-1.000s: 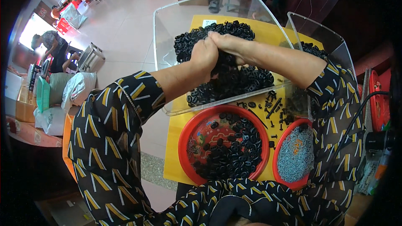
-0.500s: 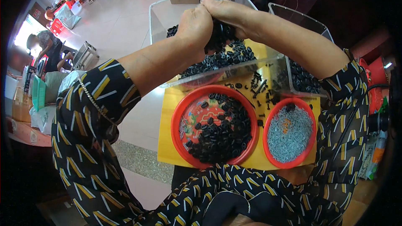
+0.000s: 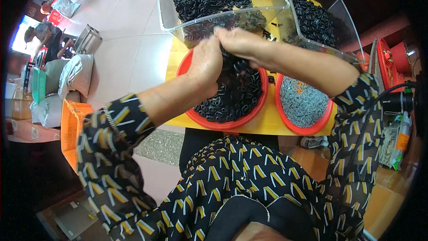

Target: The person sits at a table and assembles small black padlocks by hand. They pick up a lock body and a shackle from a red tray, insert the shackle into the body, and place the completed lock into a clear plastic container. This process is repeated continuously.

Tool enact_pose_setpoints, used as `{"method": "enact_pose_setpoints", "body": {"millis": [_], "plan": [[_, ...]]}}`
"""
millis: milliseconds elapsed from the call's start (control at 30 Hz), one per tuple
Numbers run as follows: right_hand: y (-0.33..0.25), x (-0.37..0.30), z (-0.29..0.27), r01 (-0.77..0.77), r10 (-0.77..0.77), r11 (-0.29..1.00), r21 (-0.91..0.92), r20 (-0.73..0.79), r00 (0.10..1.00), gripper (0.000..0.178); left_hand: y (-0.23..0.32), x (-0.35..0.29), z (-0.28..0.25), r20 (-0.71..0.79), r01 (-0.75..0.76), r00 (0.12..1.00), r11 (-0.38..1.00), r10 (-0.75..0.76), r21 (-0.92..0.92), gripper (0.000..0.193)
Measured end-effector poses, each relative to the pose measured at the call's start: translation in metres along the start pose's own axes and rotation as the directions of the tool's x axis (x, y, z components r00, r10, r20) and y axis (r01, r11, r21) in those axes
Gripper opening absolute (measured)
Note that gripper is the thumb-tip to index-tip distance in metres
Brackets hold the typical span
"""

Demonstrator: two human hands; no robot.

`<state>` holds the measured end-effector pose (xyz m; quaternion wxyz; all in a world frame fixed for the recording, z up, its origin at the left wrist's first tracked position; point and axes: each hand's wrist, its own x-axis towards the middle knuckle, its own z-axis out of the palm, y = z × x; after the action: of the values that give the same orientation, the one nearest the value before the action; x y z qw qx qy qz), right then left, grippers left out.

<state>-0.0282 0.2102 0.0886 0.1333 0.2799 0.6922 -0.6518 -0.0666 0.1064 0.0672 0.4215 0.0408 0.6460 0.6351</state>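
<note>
My left hand and my right hand are cupped together, fingers curled, around a clump of small black oval plastic parts. They hang over a round red tray, which holds a thick layer of similar black parts with holes in them. Part of that tray is hidden under my hands and left forearm. To its right, a smaller red tray is full of small silver screws; my right forearm passes over its far side.
Beyond my hands stands a clear plastic bin with black parts; a second clear bin is at its right. All rest on a yellow tabletop. An orange crate is by my left elbow. Farther left are sacks and a seated person.
My joined hands have come back from over the clear bin to above the larger red tray, still holding black parts. The view has shifted, and the black parts now cover more of that tray.
</note>
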Motion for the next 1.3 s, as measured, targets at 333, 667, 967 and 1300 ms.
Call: {"method": "enact_pose_setpoints", "body": {"millis": [333, 667, 967, 1300], "plan": [[0.041, 0.03, -0.017, -0.089, 0.084, 0.888, -0.452, -0.032, 0.996, 0.045, -0.023, -0.012, -0.02, 0.279, 0.235, 0.94, 0.965, -0.195, -0.118, 0.037], [0.04, 0.002, -0.032, 0.387, -0.459, 0.481, -0.787, 0.15, 0.876, 0.026, -0.043, -0.059, -0.042, 0.399, -0.131, 0.917, 0.954, 0.013, 0.27, 0.046], [0.086, -0.023, 0.001, 0.604, -0.779, -0.039, -0.796, 0.403, 0.481, 0.024, -0.09, -0.084, -0.057, 0.315, -0.631, 0.759, 0.525, 0.57, 0.571, 0.032], [0.065, -0.067, -0.006, 0.686, -0.845, 0.308, -0.659, 0.143, 0.516, 0.019, -0.117, -0.065, -0.061, 0.267, -0.733, 0.555, 0.311, 0.788, 0.606, 0.024]]}}
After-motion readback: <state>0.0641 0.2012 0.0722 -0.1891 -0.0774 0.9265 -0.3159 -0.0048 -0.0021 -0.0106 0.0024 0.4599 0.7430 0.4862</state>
